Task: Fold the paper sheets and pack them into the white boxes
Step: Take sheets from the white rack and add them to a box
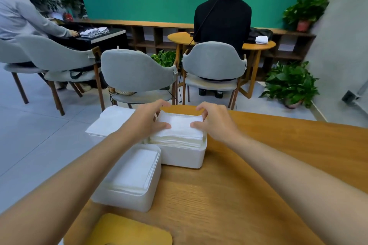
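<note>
A folded white paper sheet (182,126) lies on top of a thick stack that rises above the rim of the far white box (183,156). My left hand (148,120) grips the sheet's left end, thumb on top and fingers curled over the far edge. At the right end my right hand (214,120) holds it the same way. A nearer white box (127,199) at the table's left edge holds a lower stack of folded sheets (135,171). Unfolded white sheets (110,121) lie piled further left.
The round wooden table (258,165) ends just beyond the boxes. A yellow pad (129,230) lies at the near edge. Grey chairs (137,73) stand beyond the table, with two other people seated at further tables. Potted plants (290,83) stand at the right.
</note>
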The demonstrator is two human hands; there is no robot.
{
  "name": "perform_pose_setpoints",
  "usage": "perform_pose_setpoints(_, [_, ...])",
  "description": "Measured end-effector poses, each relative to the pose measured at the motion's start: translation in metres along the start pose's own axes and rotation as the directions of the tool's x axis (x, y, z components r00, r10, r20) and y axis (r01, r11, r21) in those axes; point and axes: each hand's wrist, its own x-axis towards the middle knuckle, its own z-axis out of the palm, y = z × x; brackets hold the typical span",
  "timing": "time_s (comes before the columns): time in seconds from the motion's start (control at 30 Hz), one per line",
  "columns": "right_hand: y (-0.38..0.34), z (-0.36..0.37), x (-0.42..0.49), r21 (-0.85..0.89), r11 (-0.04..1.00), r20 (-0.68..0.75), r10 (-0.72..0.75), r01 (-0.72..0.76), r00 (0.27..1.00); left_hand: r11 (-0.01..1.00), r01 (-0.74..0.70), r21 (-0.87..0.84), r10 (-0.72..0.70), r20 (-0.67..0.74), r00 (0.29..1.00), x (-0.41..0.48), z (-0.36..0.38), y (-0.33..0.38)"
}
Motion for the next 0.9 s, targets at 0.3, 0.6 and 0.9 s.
perform_pose_setpoints(0.3, [-0.015, -0.013, -0.026, -0.183, 0.958, 0.161, -0.193, 0.221, 0.968, 0.889, -0.194, 0.414, 0.063, 0.309, 0.949, 0.005, -0.022, 0.039])
perform_pose_setpoints(0.6, [0.054, -0.222, -0.147, -0.106, 0.992, -0.168, -0.083, 0.065, 0.982, 0.841, -0.533, 0.087, 0.510, 0.200, 0.837, 0.025, -0.007, 0.264])
perform_pose_setpoints(0.9, [0.147, -0.440, -0.349, -0.252, 0.929, -0.441, 0.140, -0.272, 0.887, 0.572, -0.794, -0.207, 0.820, 0.141, 0.554, 0.006, 0.076, 0.564])
